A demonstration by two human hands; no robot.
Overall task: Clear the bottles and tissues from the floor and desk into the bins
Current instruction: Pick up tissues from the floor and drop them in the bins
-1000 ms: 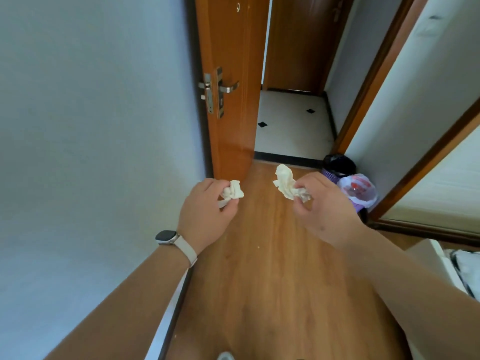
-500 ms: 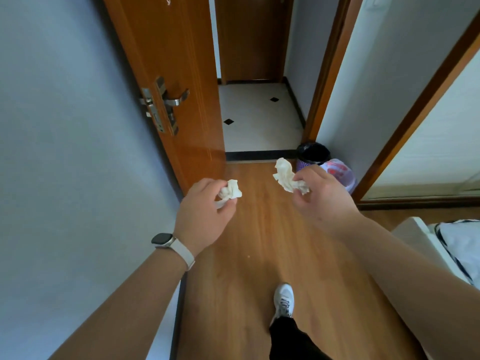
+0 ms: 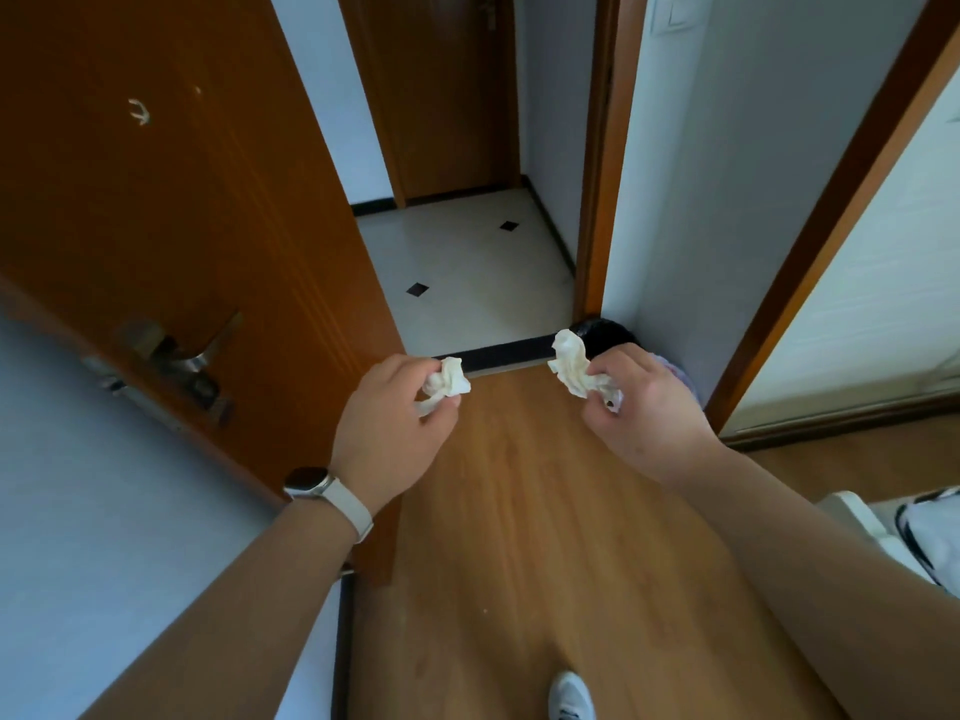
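**A tissue in each hand, close to the bins**

The left hand [image 3: 395, 423] pinches a crumpled tissue [image 3: 451, 379] between thumb and curled fingers, above the wood floor [image 3: 519, 511] and beside the open door [image 3: 182, 200]. The right hand [image 3: 649, 413] grips a second tissue [image 3: 571, 363] the same way, in front of the black bin [image 3: 613, 332] in the corner. A second bin [image 3: 687, 380] is mostly hidden behind that hand. A watch [image 3: 311, 483] sits on the left wrist, and a white shoe [image 3: 571, 698] shows at the bottom edge.
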